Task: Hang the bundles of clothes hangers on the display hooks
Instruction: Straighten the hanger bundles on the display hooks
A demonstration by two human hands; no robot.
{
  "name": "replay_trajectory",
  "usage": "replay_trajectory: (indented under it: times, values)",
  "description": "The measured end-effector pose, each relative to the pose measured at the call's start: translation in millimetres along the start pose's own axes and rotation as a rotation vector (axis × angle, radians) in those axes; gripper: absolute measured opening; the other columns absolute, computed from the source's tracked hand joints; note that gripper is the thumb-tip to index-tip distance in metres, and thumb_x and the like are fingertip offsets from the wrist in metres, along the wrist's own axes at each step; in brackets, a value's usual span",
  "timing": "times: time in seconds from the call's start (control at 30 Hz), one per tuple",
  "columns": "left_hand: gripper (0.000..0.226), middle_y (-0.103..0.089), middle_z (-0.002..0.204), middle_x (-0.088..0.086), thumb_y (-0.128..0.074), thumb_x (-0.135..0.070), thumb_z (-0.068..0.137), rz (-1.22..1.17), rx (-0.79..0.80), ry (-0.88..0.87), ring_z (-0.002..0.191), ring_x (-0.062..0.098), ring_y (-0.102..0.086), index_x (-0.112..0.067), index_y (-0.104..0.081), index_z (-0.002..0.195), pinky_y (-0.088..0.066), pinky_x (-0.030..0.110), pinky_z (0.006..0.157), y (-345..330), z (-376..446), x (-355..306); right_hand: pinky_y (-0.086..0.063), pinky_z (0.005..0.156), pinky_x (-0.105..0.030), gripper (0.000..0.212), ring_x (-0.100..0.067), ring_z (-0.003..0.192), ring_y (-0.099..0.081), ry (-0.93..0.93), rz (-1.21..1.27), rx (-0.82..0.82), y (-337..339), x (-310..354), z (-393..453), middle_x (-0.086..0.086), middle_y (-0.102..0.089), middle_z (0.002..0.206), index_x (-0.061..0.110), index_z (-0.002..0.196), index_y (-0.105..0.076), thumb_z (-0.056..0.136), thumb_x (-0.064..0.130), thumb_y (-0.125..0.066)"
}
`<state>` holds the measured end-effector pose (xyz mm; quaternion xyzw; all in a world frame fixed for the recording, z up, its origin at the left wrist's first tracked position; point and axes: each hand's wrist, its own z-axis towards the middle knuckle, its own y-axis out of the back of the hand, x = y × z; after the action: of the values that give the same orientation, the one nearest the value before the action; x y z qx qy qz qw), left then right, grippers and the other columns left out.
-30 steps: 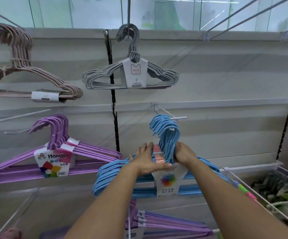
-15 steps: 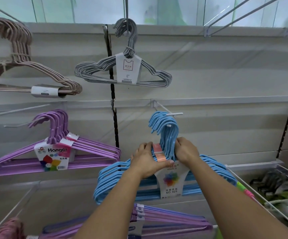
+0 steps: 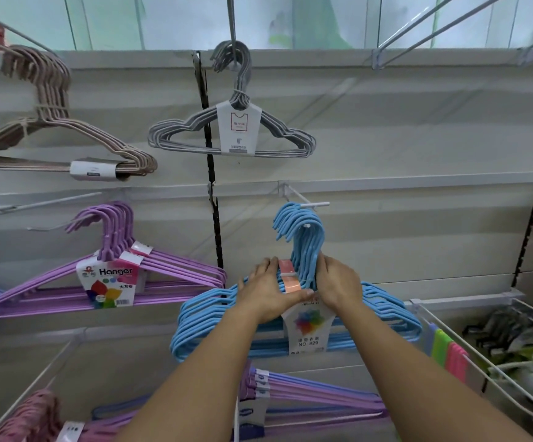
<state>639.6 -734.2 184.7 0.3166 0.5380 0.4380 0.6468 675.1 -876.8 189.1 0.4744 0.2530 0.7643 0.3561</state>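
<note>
The blue bundle (image 3: pixel 297 317) hangs between the two hands, its necks gripped from either side. The left hand (image 3: pixel 266 293) wraps the left of the necks, fingers curled behind, thumb laid across the front just under a pink band (image 3: pixel 287 277). The right hand (image 3: pixel 338 285) clamps the right of the necks, fingers tucked behind them. Both forearms reach up from below.

The bundle's curved tops sit over a white hook (image 3: pixel 306 207) that juts from the wall rail; the hook's tip shows just above and right of the tops, and a second white tip shows inside the curve. The shoulders spread wide below the hands, left and right. A white label (image 3: pixel 308 330) with a many-coloured flower and "NO. 829" hangs at the front, below the hands.

Left of the blue bundle, a purple bundle (image 3: pixel 109 282) with a "Hanger" card hangs on its own hook. Above the blue bundle, a grey bundle (image 3: pixel 233 135) hangs with a white card. Up and far left, a tan bundle (image 3: pixel 51 122). Below the blue bundle, more purple hangers (image 3: pixel 316 397) lie. Right of it, a wire basket (image 3: pixel 495 365).
</note>
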Motion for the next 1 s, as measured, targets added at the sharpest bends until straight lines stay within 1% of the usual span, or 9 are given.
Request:
replay_trajectory:
  times: [0.1, 0.23, 0.3, 0.4, 0.53, 0.7, 0.83, 0.9, 1.0]
  values:
    - [0.096, -0.013, 0.159, 0.000, -0.050, -0.074, 0.077, 0.004, -0.052, -0.015, 0.145, 0.020, -0.016, -0.023, -0.017, 0.151, -0.010, 0.053, 0.116, -1, -6, -2, -0.041, 0.099, -0.047, 0.050, -0.018, 0.080, -0.051, -0.011, 0.017, -0.072, -2, 2, -8, -0.004, -0.068, 0.097, 0.019, 0.101, -0.062, 0.103, 0.039, -0.015]
    - [0.074, -0.033, 0.151, -0.002, -0.047, -0.065, 0.085, -0.075, -0.120, -0.070, 0.139, 0.018, -0.030, -0.023, -0.030, 0.145, -0.019, 0.051, 0.115, -1, -15, -1, -0.046, 0.091, -0.044, 0.046, -0.016, 0.078, -0.052, 0.022, 0.119, -0.180, -4, 6, -18, -0.002, -0.066, 0.092, 0.018, 0.105, -0.062, 0.103, 0.037, -0.020]
    - [0.064, -0.035, 0.151, 0.000, -0.043, -0.055, 0.093, -0.331, -0.167, -0.031, 0.137, 0.020, -0.034, -0.023, -0.028, 0.147, -0.026, 0.044, 0.114, 8, -19, -2, -0.050, 0.084, -0.041, 0.047, -0.019, 0.086, -0.061, -0.023, 0.290, -0.250, -1, 13, -21, -0.003, -0.067, 0.097, 0.019, 0.112, -0.060, 0.102, 0.042, -0.020]
    - [0.056, -0.029, 0.155, 0.002, -0.033, -0.042, 0.101, -0.716, -0.274, 0.033, 0.140, 0.019, -0.030, -0.021, -0.022, 0.151, -0.024, 0.035, 0.113, 34, -18, -12, -0.047, 0.089, -0.036, 0.050, -0.016, 0.092, -0.061, -0.185, 0.743, -0.281, 15, 34, -11, 0.000, -0.061, 0.114, 0.019, 0.123, -0.057, 0.102, 0.047, -0.022]
    - [0.062, -0.016, 0.159, -0.002, -0.024, -0.052, 0.099, -0.959, -0.234, 0.016, 0.145, 0.018, -0.017, -0.023, -0.014, 0.153, -0.015, 0.036, 0.118, 63, 0, -34, -0.042, 0.098, -0.037, 0.071, -0.024, 0.119, -0.054, -0.330, 1.180, -0.097, 33, 61, 15, -0.008, -0.054, 0.135, 0.012, 0.137, -0.049, 0.095, 0.063, -0.021]
    - [0.072, -0.010, 0.160, -0.002, -0.017, -0.065, 0.093, -0.944, -0.131, 0.000, 0.147, 0.021, -0.013, -0.025, -0.012, 0.153, -0.012, 0.044, 0.120, 66, 30, -52, -0.048, 0.097, -0.044, 0.067, -0.025, 0.095, -0.064, -0.278, 1.130, 0.030, 42, 67, 26, -0.008, -0.069, 0.094, 0.023, 0.091, -0.066, 0.091, 0.070, -0.019]
    - [0.108, -0.035, 0.152, 0.005, -0.017, -0.092, 0.067, -0.939, -0.216, 0.036, 0.140, 0.023, -0.032, -0.021, -0.034, 0.146, -0.023, 0.048, 0.116, 43, 49, -58, -0.050, 0.081, -0.035, 0.061, -0.019, 0.081, -0.063, -0.242, 1.141, 0.037, 36, 63, 31, -0.010, -0.068, 0.090, 0.023, 0.083, -0.066, 0.095, 0.063, -0.021]
    - [0.091, -0.046, 0.143, 0.008, -0.022, -0.080, 0.079, -0.901, -0.301, 0.032, 0.132, 0.024, -0.042, -0.015, -0.044, 0.139, -0.031, 0.046, 0.112, 36, 52, -60, -0.049, 0.070, -0.031, 0.058, -0.018, 0.072, -0.060, -0.258, 1.140, -0.022, 33, 63, 32, -0.008, -0.067, 0.081, 0.020, 0.079, -0.064, 0.097, 0.058, -0.025]
    - [0.048, -0.055, 0.130, 0.009, -0.027, -0.040, 0.101, -0.866, -0.406, -0.015, 0.121, 0.025, -0.050, -0.011, -0.054, 0.126, -0.035, 0.045, 0.107, 34, 50, -60, -0.048, 0.075, -0.036, 0.055, -0.021, 0.074, -0.061, -0.241, 1.055, -0.081, 29, 62, 36, -0.006, -0.066, 0.078, 0.019, 0.075, -0.063, 0.099, 0.055, -0.028]
